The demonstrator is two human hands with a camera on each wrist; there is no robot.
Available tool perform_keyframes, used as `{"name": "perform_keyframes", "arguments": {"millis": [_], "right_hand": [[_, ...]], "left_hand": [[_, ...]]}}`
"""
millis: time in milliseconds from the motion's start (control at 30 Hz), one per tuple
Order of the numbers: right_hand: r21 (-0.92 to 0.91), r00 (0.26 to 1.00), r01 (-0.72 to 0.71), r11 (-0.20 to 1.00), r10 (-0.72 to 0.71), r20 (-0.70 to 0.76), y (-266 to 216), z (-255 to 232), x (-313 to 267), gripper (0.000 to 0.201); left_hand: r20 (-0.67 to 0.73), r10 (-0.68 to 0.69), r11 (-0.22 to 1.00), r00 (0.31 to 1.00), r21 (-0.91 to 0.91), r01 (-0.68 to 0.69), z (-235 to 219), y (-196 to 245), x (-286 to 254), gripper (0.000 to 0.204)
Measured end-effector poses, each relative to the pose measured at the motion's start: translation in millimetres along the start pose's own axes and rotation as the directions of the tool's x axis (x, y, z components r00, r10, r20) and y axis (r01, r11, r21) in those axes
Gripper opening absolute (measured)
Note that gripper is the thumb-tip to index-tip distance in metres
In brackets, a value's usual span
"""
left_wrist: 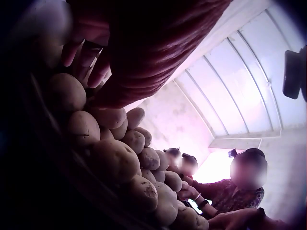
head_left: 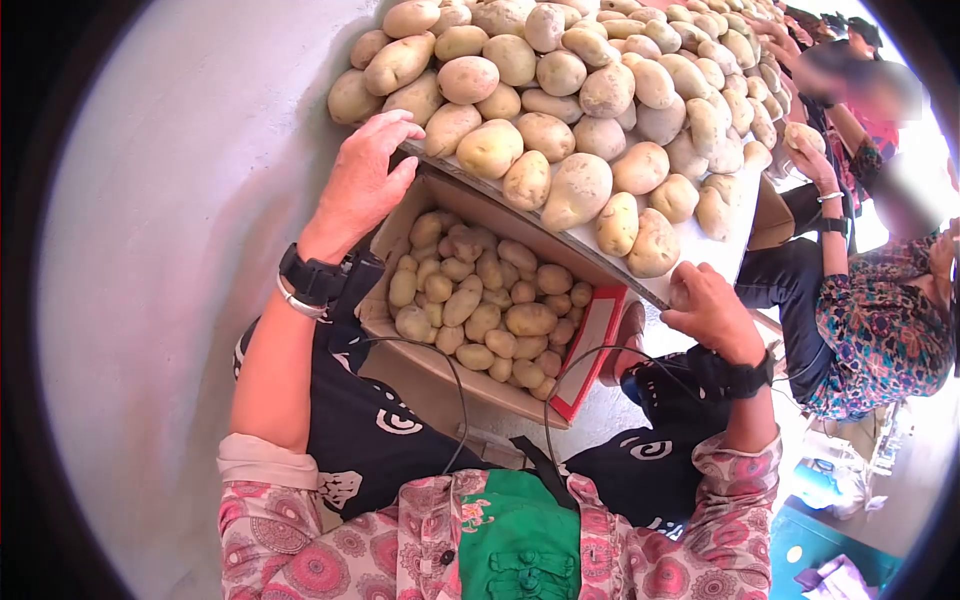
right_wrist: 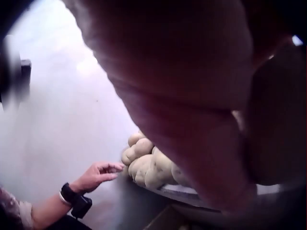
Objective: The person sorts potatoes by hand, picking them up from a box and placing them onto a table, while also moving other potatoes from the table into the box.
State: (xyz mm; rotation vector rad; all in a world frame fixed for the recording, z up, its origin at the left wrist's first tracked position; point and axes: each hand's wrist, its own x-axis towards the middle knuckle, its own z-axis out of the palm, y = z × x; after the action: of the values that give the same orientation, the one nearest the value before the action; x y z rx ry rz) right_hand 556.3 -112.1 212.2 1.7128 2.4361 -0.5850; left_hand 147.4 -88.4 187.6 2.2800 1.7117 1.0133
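A heap of potatoes (head_left: pixel 580 185) covers a white tabletop and rises away from the wearer. At the table's left corner the left hand (head_left: pixel 362 190) reaches to the nearest potatoes, its thumb apart from its loosely bent fingers. The left wrist view shows its fingertips (left_wrist: pixel 98 72) right by a potato (left_wrist: pixel 67 93). The right hand (head_left: pixel 718 312) lies at the table's front edge, close to a potato (head_left: pixel 652 243), with loosely bent fingers and nothing seen in it. Dark and large in the right wrist view, that hand (right_wrist: pixel 192 120) hides part of the heap.
Below the table edge, a cardboard box (head_left: pixel 590 345) holds many smaller potatoes (head_left: pixel 480 300). Thin cables (head_left: pixel 462 385) loop over the lap. A pale wall (head_left: pixel 150 250) stands to the left. On the right sits another person (head_left: pixel 880 320) with a potato (head_left: pixel 803 137) in one hand.
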Motion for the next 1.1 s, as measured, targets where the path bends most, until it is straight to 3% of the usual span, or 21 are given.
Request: {"name": "perform_keyframes", "arguments": {"millis": [167, 267, 333, 367, 400, 467, 533, 667, 733, 800, 867, 933, 967, 1033, 1067, 1100], "right_hand": [[-0.125, 1.000, -0.020, 0.992, 0.019, -0.006, -12.9, 4.4, -2.2, 0.033], [-0.036, 0.992, 0.111, 0.993, -0.113, -0.048, -24.6, 9.0, -7.6, 0.033], [-0.026, 0.981, 0.121, 0.992, -0.115, 0.156, -41.7, 3.0, -11.6, 0.033], [0.117, 0.953, 0.144, 0.983, -0.170, 0.252, -47.8, -0.9, -11.5, 0.033], [0.117, 0.952, 0.145, 0.983, -0.171, 0.255, -50.0, 4.5, -11.2, 0.033], [0.122, 0.919, 0.351, 0.929, -0.366, 0.146, -55.5, 24.1, -8.5, 0.030], [0.110, 0.919, 0.372, 0.922, -0.383, 0.098, -66.9, 41.2, -6.1, 0.028], [0.033, 0.920, 0.324, 0.945, -0.323, 0.220, -72.0, 76.6, -0.5, 0.031], [-0.018, 0.875, 0.328, 0.944, -0.296, 0.384, -68.8, 95.4, 1.5, 0.028], [0.020, 0.878, 0.363, 0.932, -0.349, 0.328, -75.0, 94.4, 4.0, 0.027], [0.228, 0.854, 0.337, 0.914, -0.398, 0.335, -87.0, 86.3, 12.9, 0.034], [0.453, 0.873, 0.475, 0.754, -0.470, -0.131, -99.8, 84.9, 17.9, 0.045], [0.436, 0.876, 0.473, 0.765, -0.462, -0.139, -105.2, 78.2, 20.0, 0.045], [0.641, 0.904, 0.424, 0.639, -0.343, -0.256, -112.7, 54.8, 22.8, 0.050], [0.672, 0.913, 0.398, 0.624, -0.338, -0.227, -110.6, 45.0, 21.9, 0.048], [0.609, 0.870, 0.490, 0.623, -0.393, -0.298, -103.6, 46.0, 24.2, 0.046]], "left_hand": [[0.007, -0.007, 1.000, 1.000, 0.000, 0.007, 1.9, -1.1, 1.3, 0.026], [0.010, -0.017, 1.000, 1.000, -0.007, 0.017, 2.5, 1.4, 1.5, 0.025], [0.017, -0.033, 0.999, 0.999, -0.009, 0.034, 0.2, 0.2, 0.5, 0.025], [0.007, -0.017, 1.000, 1.000, -0.009, 0.017, 1.0, -1.7, 0.1, 0.025], [-0.002, 0.002, 1.000, 1.000, -0.011, -0.002, 1.4, -1.1, 0.4, 0.025], [0.006, -0.006, 1.000, 1.000, -0.017, 0.006, 0.4, 1.9, 2.4, 0.025], [0.023, -0.021, 1.000, 1.000, -0.020, 0.021, -2.5, 0.4, -0.2, 0.025], [-0.018, 0.023, 1.000, 1.000, -0.012, -0.024, 1.1, -3.4, 1.4, 0.026], [-0.029, 0.027, 1.000, 0.999, -0.002, -0.027, -3.3, -3.5, 1.4, 0.026], [-0.016, 0.016, 1.000, 1.000, 0.011, -0.015, -5.3, -1.7, 1.5, 0.026], [-0.027, 0.033, 0.999, 0.999, 0.004, -0.033, -4.6, -4.6, 1.3, 0.026], [-0.034, 0.018, 1.000, 0.999, -0.001, -0.018, -4.9, -5.5, 1.6, 0.026], [-0.024, 0.000, 1.000, 1.000, 0.002, 0.000, -6.3, -3.6, 1.6, 0.025], [-0.019, -0.010, 1.000, 1.000, -0.003, 0.010, -8.4, -1.7, 2.4, 0.025], [-0.034, 0.004, 1.000, 0.999, -0.021, -0.005, -7.3, -1.5, 3.1, 0.024], [-0.029, 0.009, 1.000, 1.000, -0.006, -0.009, -7.8, -0.5, 2.4, 0.025]]}}
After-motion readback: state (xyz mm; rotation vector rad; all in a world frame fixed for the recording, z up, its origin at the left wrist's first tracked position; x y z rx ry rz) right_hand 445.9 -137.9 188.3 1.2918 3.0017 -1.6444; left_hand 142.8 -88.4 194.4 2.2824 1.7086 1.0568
